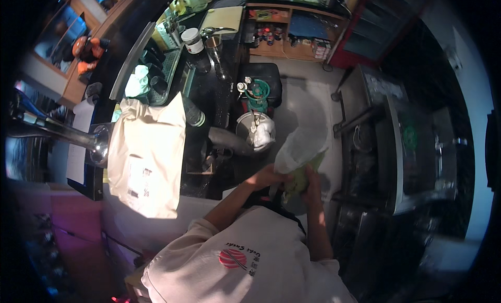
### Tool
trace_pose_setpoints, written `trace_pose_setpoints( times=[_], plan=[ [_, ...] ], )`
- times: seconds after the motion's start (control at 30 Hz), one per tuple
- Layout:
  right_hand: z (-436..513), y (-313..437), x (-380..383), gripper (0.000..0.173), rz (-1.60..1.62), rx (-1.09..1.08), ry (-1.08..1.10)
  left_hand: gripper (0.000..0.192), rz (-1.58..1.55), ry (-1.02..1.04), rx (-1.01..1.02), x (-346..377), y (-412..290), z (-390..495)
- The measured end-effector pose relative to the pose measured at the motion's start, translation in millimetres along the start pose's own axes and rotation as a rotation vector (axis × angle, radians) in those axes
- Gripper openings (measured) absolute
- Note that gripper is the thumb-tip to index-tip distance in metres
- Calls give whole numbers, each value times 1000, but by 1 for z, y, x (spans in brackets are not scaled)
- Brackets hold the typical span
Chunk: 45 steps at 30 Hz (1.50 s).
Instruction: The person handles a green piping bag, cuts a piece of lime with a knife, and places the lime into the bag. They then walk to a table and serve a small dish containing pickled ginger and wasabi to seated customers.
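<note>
Low in front of my body, both hands hold a thin, translucent plastic bag. My left hand pinches it from the left side, by its lower edge. My right hand grips the right side, its fingers around a crumpled green part. Whether that green part is a second bag or something inside the first is too blurred to tell. The bag's pale upper end puffs out away from me above the tiled floor. Just beyond my left hand stands a steel bucket holding a bunched white cloth.
A large cream paper bag bearing print stands on the black counter to my left. Further along are a metal shaker, a white-lidded jar and a cutting board. A green gas burner stands behind the bucket. Metal-framed equipment lines the right.
</note>
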State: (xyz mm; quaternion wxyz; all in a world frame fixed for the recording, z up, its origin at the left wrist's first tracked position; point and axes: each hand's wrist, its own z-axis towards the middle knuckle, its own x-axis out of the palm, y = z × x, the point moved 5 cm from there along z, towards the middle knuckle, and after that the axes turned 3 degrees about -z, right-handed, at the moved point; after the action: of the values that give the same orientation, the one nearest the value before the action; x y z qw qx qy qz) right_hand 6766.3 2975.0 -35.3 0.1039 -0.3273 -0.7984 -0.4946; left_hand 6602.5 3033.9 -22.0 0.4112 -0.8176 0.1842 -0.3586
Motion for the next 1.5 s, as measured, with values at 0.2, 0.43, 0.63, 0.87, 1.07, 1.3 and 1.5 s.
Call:
trace_pose_setpoints(
  times=[0.2, 0.43, 0.63, 0.87, 1.07, 1.3, 1.5],
  plan=[
    [112, 62, -27, 46, 139, 78, -61, 39, -225, -286, 448, -75, -66, 104],
    [261, 126, -24, 42, -30, 284, 108, 42, -428, -1225, 638, -220, -130, 90],
    [404, 147, 66, 39, -309, 441, 409, 71, -243, -1779, 534, -328, -158, 75],
    [514, 196, 182, 38, -655, 577, 825, 81, -29, -2212, 252, -375, -183, 86],
    [572, 181, 240, 34, -711, 668, 993, 76, 111, -2313, 152, -375, -194, 110],
    [551, 134, 292, 39, -694, 786, 1202, 84, 270, -2431, 56, -373, -199, 95],
    [525, 136, 326, 38, -737, 748, 1242, 65, 10, -2086, 631, -315, -229, 151]
  ],
)
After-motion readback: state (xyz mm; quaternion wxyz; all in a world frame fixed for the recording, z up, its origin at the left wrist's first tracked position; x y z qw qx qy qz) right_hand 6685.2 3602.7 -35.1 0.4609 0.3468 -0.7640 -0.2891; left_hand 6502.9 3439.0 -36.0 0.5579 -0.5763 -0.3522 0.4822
